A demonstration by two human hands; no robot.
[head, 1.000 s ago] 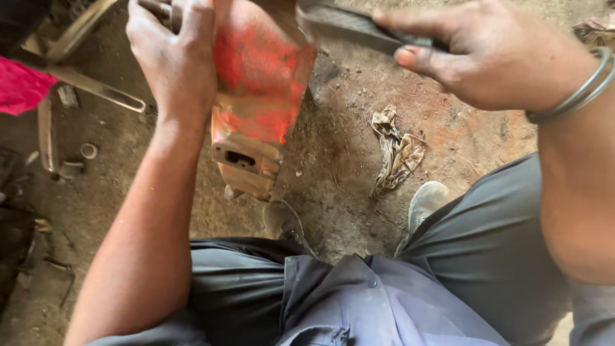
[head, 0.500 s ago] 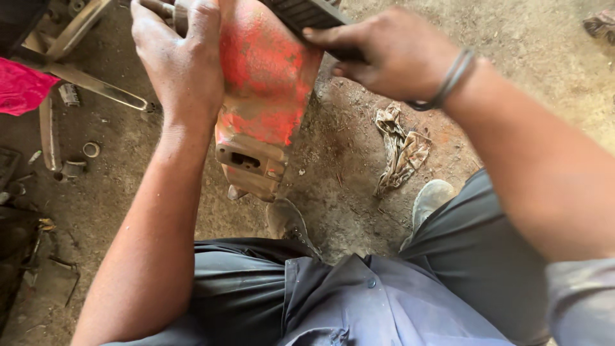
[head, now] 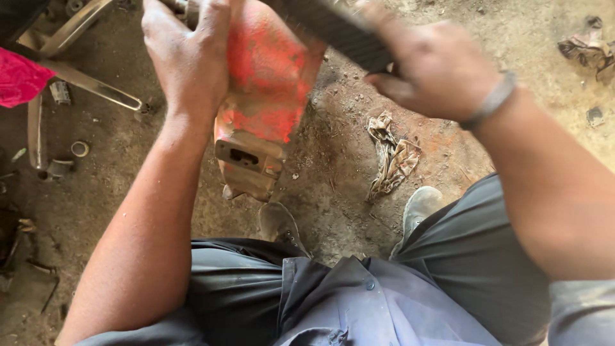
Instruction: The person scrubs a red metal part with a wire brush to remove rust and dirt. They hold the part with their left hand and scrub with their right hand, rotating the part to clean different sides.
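Since approx. half a sec. ago, the right hand (head: 435,67) has been drawn back toward the body, dragging the dark flat file (head: 336,25) w/ it across the top of the orange-painted metal part (head: 266,83). Fingers are wrapped tight round the file. The left hand (head: 189,54) is clamped on the part's left side, bracing it upright above the dirt floor (head: 339,186), beside a crumpled rag (head: 391,157).

One head cam only, worn by the person, looks steeply down, close to both forearms and the lap. It faces the dirt floor (head: 333,186) ahead w/ the shoes (head: 419,208) (no second view to share).
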